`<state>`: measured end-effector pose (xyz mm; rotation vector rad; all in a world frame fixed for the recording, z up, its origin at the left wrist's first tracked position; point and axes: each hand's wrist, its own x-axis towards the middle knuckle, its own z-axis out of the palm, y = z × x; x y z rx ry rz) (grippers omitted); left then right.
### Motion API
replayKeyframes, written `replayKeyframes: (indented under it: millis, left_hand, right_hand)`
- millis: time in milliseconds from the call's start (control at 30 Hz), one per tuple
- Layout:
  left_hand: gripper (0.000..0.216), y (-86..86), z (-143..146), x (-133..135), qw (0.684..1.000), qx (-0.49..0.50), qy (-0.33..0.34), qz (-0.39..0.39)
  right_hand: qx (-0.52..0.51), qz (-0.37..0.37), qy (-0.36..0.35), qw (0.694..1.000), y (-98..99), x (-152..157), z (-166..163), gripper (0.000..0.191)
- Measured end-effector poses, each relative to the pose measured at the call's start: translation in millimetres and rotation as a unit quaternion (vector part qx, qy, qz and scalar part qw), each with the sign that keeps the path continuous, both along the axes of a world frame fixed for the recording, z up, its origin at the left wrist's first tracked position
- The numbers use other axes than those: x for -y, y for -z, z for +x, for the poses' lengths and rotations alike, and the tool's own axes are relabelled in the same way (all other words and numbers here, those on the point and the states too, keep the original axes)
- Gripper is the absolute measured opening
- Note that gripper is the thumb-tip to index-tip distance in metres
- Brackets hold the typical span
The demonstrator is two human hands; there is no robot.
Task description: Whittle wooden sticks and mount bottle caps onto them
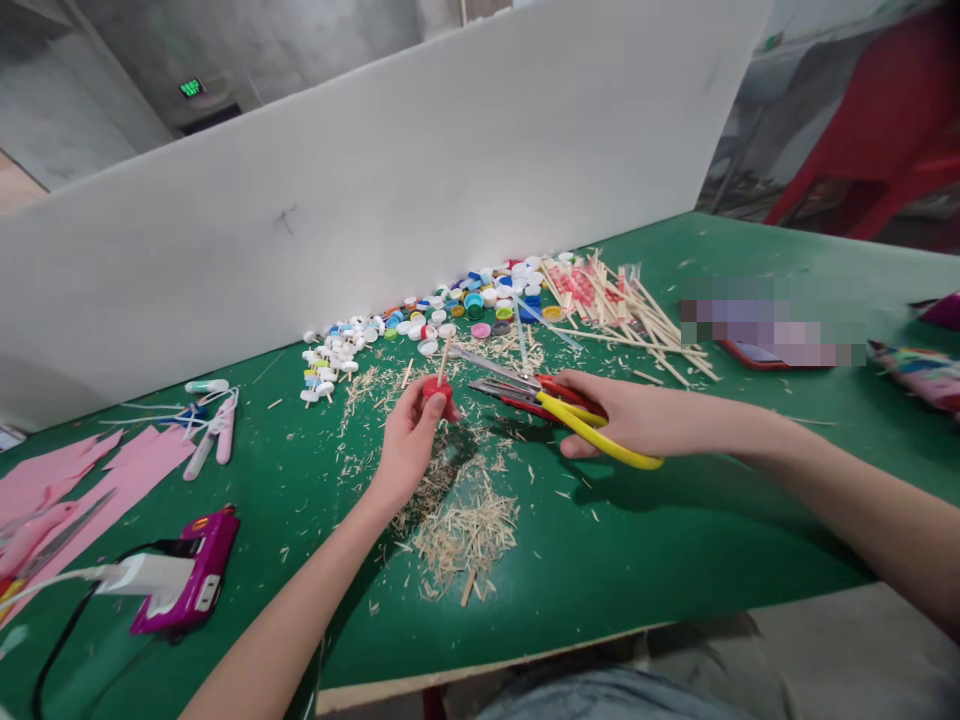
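Observation:
My left hand [412,440] is closed round a red bottle cap [437,389]. A short wooden stick [445,355] stands upright out of the cap. To its right, my right hand [611,410] grips scissors [544,392] with red and yellow handles. Their blades are parted and point left at the stick, apart from it as far as I can see. My right fingers are partly hidden behind the handles. Below the left hand lies a heap of wood shavings [469,530] on the green table [637,560].
Loose bottle caps [473,303] and wooden sticks [660,325] lie along the white partition [450,170]. Caps with sticks through them [330,355] are grouped at left. Pink sheets [142,465], a glue gun [217,430] and a purple power strip [195,580] lie left; a phone [765,330] lies right.

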<state>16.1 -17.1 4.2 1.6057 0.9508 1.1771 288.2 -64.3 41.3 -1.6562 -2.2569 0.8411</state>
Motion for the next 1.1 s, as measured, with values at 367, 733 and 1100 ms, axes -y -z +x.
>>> replayKeyframes:
  millis: [367,733,1100]
  left_hand:
    - [0.039,5.2,3.4,-2.1,0.992,0.105,0.035,-0.053]
    - [0.039,-1.5,5.7,5.2,0.998,0.014,0.042,-0.038]
    - [0.040,-13.2,8.3,14.4,0.993,-0.099,0.059,-0.034]
  right_hand:
    - [0.018,-0.054,0.007,0.998,-1.3,1.7,3.7,0.104]
    - [-0.023,-0.059,0.008,0.998,0.0,4.4,-4.3,0.106]
    - [-0.011,-0.084,-0.014,0.996,-11.3,12.6,-13.2,0.108]
